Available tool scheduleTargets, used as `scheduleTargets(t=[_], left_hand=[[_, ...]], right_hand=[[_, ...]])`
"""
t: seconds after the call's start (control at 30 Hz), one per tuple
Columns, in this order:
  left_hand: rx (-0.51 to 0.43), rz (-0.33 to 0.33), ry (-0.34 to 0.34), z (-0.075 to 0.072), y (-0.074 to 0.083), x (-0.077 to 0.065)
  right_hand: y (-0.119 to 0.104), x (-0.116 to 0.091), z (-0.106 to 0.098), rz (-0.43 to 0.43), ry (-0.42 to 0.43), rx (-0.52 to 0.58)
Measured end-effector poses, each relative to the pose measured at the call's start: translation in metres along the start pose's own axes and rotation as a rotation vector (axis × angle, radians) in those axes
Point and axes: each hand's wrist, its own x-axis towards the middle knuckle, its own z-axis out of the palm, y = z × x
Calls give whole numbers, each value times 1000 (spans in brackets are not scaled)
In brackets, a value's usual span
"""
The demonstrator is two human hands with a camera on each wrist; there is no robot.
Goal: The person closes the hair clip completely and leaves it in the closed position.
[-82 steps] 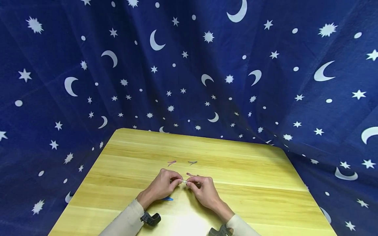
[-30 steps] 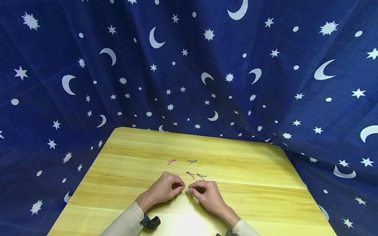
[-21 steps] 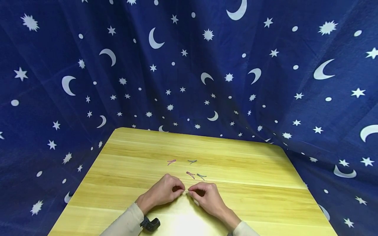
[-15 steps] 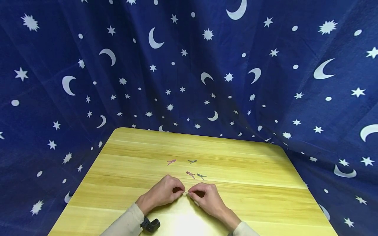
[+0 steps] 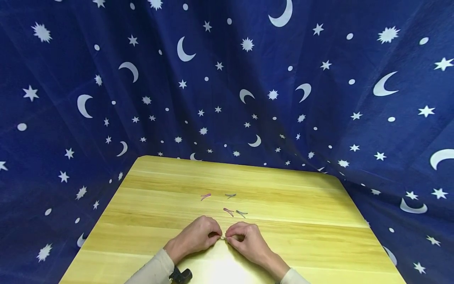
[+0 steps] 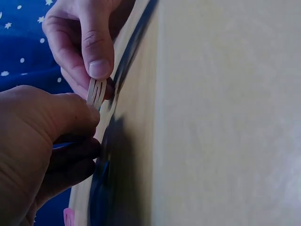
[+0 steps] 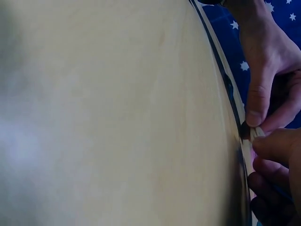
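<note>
A small cream snap hair clip (image 6: 96, 93) with slots along it is held between both hands. My left hand (image 5: 198, 236) pinches one end between thumb and fingers, and my right hand (image 5: 248, 241) pinches the other. In the head view only a sliver of the clip shows between the fingertips. Beyond the hands lie a red-pink hair clip (image 5: 228, 212) and a grey-blue one (image 5: 242, 213). Farther back are a pink hair clip (image 5: 205, 196) and a dark grey one (image 5: 230, 195). These four-side neighbours are untouched by either hand.
The wooden table (image 5: 301, 213) extends past the hands on every side. A blue curtain (image 5: 227, 79) with white moons and stars hangs behind and beside it. A black wrist camera mount (image 5: 181, 275) sits at the left sleeve.
Both hands have drawn nearer to me across the table, still holding the cream clip. A blue clip seen beside the left hand earliest is now hidden in the head view.
</note>
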Motion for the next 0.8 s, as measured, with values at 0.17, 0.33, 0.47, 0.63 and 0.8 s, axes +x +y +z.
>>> scheduleTargets(t=[0.17,0.33,0.47,0.63,0.8], left_hand=[[109,48,-5,3,2,-1],[199,75,-57,4,3,-2],[205,70,-93,3,4,-2],[194,63,-98,2,3,-1],[165,55,-98,1,2,-1]], right_hand=[[-1,0,-1,6,-37,-25],[-2,-1,-2,8,-82,-53],[-3,-1,-2,-24,-104,-101],[-4,-1,-2,-59,-107,-151],[-3,-2,-5,-36,-134,-126]])
